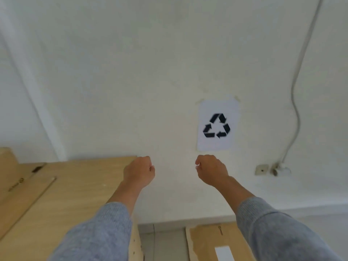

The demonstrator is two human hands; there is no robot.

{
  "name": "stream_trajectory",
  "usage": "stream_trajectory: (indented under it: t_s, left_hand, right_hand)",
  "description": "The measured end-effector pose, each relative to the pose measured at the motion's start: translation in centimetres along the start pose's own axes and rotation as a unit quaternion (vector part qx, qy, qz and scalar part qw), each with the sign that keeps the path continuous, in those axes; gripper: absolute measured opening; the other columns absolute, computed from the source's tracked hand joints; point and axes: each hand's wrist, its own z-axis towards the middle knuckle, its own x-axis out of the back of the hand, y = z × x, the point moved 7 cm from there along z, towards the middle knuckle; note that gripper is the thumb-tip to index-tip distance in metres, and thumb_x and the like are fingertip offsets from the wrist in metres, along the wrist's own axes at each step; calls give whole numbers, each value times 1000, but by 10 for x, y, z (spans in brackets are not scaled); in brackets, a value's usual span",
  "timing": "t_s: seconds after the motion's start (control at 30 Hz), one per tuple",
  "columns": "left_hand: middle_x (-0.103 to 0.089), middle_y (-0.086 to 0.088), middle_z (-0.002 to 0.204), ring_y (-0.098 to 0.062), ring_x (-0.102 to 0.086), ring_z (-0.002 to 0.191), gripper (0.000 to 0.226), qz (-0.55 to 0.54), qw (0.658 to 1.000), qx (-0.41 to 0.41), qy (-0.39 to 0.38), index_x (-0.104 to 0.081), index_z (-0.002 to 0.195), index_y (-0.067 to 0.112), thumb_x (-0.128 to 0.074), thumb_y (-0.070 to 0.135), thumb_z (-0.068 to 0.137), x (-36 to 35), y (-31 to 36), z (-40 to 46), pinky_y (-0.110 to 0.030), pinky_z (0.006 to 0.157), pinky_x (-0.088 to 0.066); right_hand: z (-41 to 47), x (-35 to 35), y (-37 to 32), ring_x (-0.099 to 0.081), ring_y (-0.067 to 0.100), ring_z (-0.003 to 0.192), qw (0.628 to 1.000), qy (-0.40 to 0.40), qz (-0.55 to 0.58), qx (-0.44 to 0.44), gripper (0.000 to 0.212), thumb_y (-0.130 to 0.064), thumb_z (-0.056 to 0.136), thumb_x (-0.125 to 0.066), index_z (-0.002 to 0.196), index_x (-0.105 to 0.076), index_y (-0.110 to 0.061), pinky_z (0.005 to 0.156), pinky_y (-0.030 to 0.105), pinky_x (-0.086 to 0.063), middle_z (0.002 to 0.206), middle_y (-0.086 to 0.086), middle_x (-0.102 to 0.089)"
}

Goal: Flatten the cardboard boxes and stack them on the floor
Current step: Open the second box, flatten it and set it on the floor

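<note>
A flattened cardboard box (211, 240) with a white label lies on the floor at the bottom right, partly hidden by my right sleeve. Another cardboard box (17, 183) rests on the wooden table (79, 185) at the far left, with a flap standing up. My left hand (139, 171) hangs in the air just past the table's right corner, fingers curled with nothing in them. My right hand (211, 169) is raised in front of the wall, fingers curled in the same way, holding nothing. Both hands are apart from the boxes.
A white wall fills most of the view. A paper sign with a recycling symbol (217, 125) is taped to it. A grey cable (297, 76) runs down to a wall socket (276, 169) at the right. The table's side panel (135, 245) stands beside grey floor (163, 245).
</note>
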Motion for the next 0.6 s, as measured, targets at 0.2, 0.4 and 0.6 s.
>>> stream_trajectory:
  t_s: [0.2,0.4,0.6]
  left_hand:
    - [-63,-4,108,-25,-60,98,25,54,996,-63,36,-61,103,16,-42,24,89,77,-100,10,-33,77,-44]
    - [-64,-5,102,-24,-61,91,24,73,990,-107,64,-62,99,13,-41,22,89,150,-220,6,-33,73,-48]
    - [-65,-4,92,-20,-57,76,24,73,991,-81,73,-62,91,11,-39,16,89,204,-312,-22,-29,60,-40]
  right_hand:
    - [-13,-10,-141,-61,23,104,999,50,9,17,27,-23,96,-44,117,-59,-19,86,32,-48,119,3,-62]
    - [-42,-32,-273,-62,23,103,996,80,31,9,25,-22,95,-46,115,-61,-19,85,34,-51,116,3,-64]
    - [-68,-39,-377,-63,23,102,997,61,27,27,26,-18,94,-45,113,-63,-20,85,35,-53,115,4,-65]
